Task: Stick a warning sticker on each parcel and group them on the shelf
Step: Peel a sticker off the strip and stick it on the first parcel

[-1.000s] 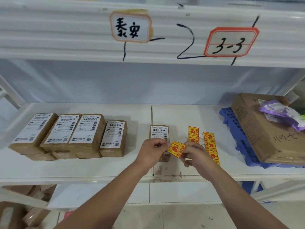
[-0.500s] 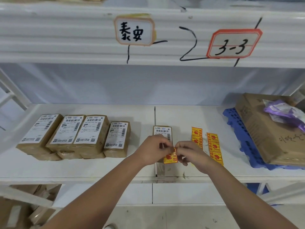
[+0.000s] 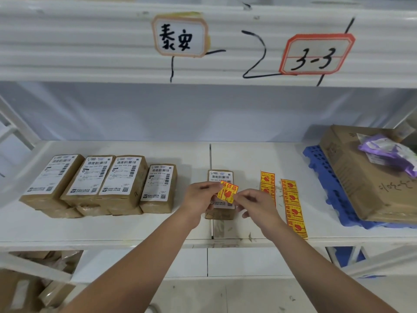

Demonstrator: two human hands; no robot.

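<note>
A yellow and red warning sticker [image 3: 228, 192] is pinched between my left hand [image 3: 200, 197] and my right hand [image 3: 255, 203]. It hovers tilted over a small brown parcel [image 3: 220, 175] with a white shipping label, at the middle of the white shelf [image 3: 243, 159]; my hands hide most of that parcel. Several brown parcels [image 3: 99, 181] with labels lie side by side on the shelf's left. Two strips of warning stickers [image 3: 292, 204] lie to the right of my right hand.
A large cardboard box [image 3: 361, 184] rests on a blue plastic pallet [image 3: 325, 181] at the shelf's right, with a purple bag [image 3: 390, 152] on top. An upper shelf beam carries handwritten labels [image 3: 180, 37]. More cartons sit below at the lower left [image 3: 27, 288].
Both hands worked on the sticker low in front of the parcel; now it is raised and tilted over the parcel's label, held at both edges. The camera shifted slightly.
</note>
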